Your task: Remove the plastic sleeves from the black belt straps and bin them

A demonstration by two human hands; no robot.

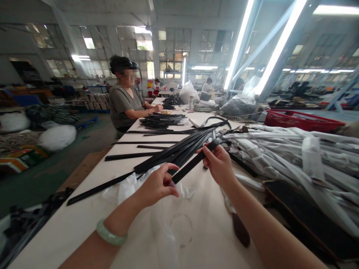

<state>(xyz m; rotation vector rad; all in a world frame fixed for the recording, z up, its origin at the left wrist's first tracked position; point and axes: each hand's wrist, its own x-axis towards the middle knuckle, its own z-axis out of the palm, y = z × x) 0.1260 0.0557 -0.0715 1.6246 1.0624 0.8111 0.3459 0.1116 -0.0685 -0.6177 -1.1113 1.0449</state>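
A flat black strap [190, 165] is pinched near its middle by my right hand [217, 160], its near end pointing down to the left. My left hand [158, 185], with a pale green bangle on the wrist, is beside that end, thumb and fingers apart. Behind both hands a thick bundle of black straps [168, 151] lies across the table. Clear plastic film [126, 188] lies under and around my left hand.
White-wrapped straps [266, 149] are heaped along the right, with a dark board-like piece [305, 216] before them. Behind stands a red crate [303, 119]. A co-worker [126, 97] works at the table's left side. More black strips [162, 120] lie farther back.
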